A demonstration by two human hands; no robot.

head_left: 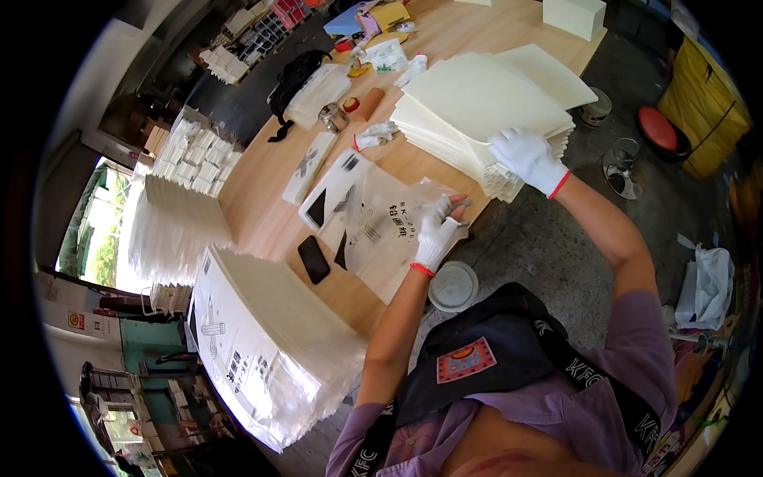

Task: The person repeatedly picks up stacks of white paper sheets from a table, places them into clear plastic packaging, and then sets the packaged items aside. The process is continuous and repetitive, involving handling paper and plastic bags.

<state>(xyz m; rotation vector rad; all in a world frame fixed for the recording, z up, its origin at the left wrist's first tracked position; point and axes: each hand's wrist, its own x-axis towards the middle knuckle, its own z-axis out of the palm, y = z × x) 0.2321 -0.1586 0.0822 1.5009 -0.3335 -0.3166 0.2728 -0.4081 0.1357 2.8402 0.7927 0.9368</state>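
My left hand [437,232], in a white knit glove with bare fingertips, grips the open end of a clear printed plastic bag [380,208] lying flat on the table. My right hand [528,160], gloved in white with a red cuff, is on the near right corner of a fanned stack of cream paper [482,102]. Its fingers are closed round the edges of some sheets; the thumb side is partly hidden. Beside the bag, toward the left, rests a black phone [313,259].
A tall pile of bagged paper [270,334] stands at the table's left end. Farther back are a metal tin [333,118], a spare glove [377,135], a brown tape roll [370,103] and a black bag [296,83]. On the floor sit a white-lidded bucket [453,286] and a red-topped stool [660,129].
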